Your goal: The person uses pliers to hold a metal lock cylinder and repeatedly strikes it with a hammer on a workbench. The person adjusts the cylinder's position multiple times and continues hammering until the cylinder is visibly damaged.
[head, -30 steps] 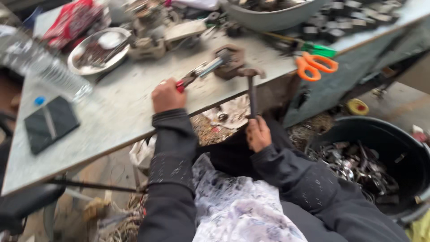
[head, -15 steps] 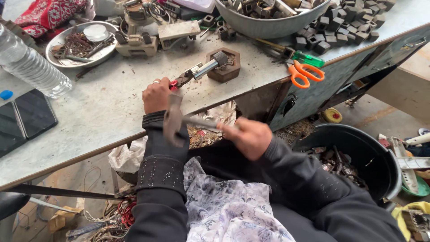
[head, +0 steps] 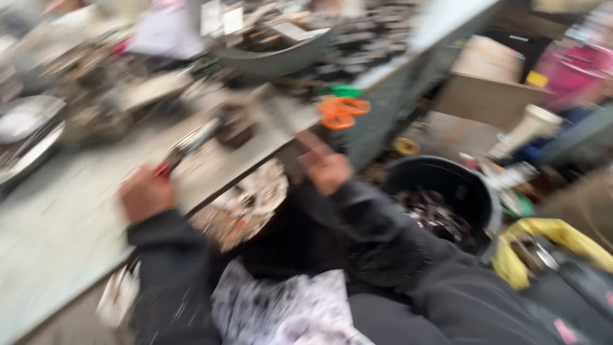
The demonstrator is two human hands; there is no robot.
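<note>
The whole view is smeared by motion. My left hand (head: 145,195) rests on the grey workbench (head: 57,249) and is closed around the red handles of a pair of pliers (head: 186,148). The jaws reach to a brown block (head: 233,125) on the bench top. My right hand (head: 327,168) is a fist at the bench's front edge, to the right of the block. A short blurred streak that looks like the hammer handle (head: 305,139) rises from it. The hammer's head is lost in the blur.
Orange-handled scissors (head: 341,110) lie near the bench corner. A grey basin (head: 274,59) of metal parts stands behind, and a metal plate (head: 25,131) at far left. A black bucket (head: 440,182) of scrap sits on the floor to my right, beside a yellow object (head: 555,233).
My head has swung right, so the bench slid left and blurred. My right hand rose from in front of my chest to the bench edge. The left hand kept the pliers on the block.
</note>
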